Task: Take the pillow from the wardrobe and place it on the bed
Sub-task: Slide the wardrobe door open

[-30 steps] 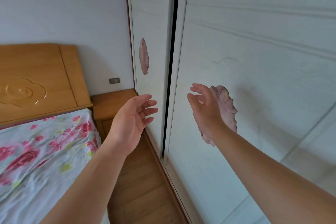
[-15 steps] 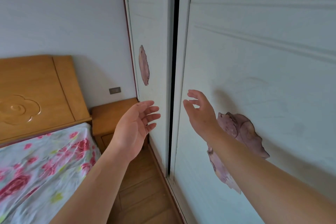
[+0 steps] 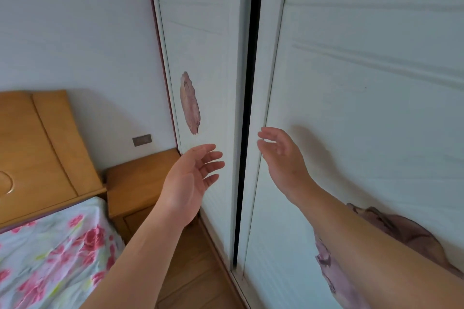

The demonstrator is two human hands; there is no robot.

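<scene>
A white wardrobe with sliding doors fills the right side. Its right door [image 3: 364, 108] and left door [image 3: 206, 45] are parted by a narrow dark gap [image 3: 247, 108]. My right hand [image 3: 281, 158] is open, fingertips near the right door's left edge beside the gap. My left hand [image 3: 190, 178] is open, palm up, in front of the left door. Neither holds anything. The bed [image 3: 50, 258] with a flowered sheet lies at the lower left. No pillow is visible; the wardrobe's inside is hidden.
A wooden headboard [image 3: 37, 148] stands at the left against the wall. A wooden nightstand [image 3: 140, 183] sits between bed and wardrobe. Pinkish flower decorations mark the left door [image 3: 190, 103] and the right door [image 3: 401, 236]. A strip of wooden floor [image 3: 198, 273] runs along the wardrobe.
My view has moved closer and tilted up. My right hand has shifted left off the flower decoration to the right door's edge by the gap. My left hand stays open.
</scene>
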